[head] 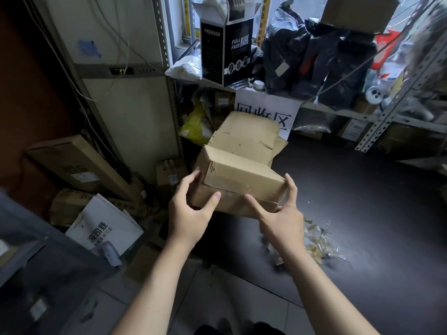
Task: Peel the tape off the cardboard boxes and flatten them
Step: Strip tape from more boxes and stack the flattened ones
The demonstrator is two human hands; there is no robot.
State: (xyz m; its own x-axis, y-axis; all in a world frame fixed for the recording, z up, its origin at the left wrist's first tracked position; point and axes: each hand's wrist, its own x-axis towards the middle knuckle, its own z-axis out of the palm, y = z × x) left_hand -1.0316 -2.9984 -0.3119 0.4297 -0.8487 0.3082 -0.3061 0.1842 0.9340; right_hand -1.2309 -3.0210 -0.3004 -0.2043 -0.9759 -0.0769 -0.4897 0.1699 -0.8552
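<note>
Cardboard box [242, 175] held off the floor in both hands, mid-frame.

Near side of box: left hand [191, 213] grips the near-left corner, with the thumb pressed on the near face and the fingers [193, 176] running up the left side. Right hand [283, 213] mirrors it on the near-right corner, thumb low on the near face and fingers against the right side. Both hands are clamped on the box, with the box between them.

Box itself: brown and scuffed. The closed end faces the person. The long axis runs away from the person toward the shelving, with the far end higher in frame. Flaps at the far end stand open and splay outward. A strip of clear tape [256, 189] glints along the near top edge, and there are torn dark marks on the far flap.

Below and right of box: a heap of crumpled tape scraps [319, 240] lies on the dark floor.
Below and left of box: a white carton [104, 228] with printed characters, tilted among flattened cardboard.
Left of box: a long flat carton [79, 165] leans against the wall.

Just behind box: a white paper sign [268, 107], partly hidden by the flaps. A yellow bag [196, 126] sits behind and to the left.
Above and behind box: a black mask carton [227, 49] on the metal shelf [338, 112], with black bags [314, 56] to its right.
</note>
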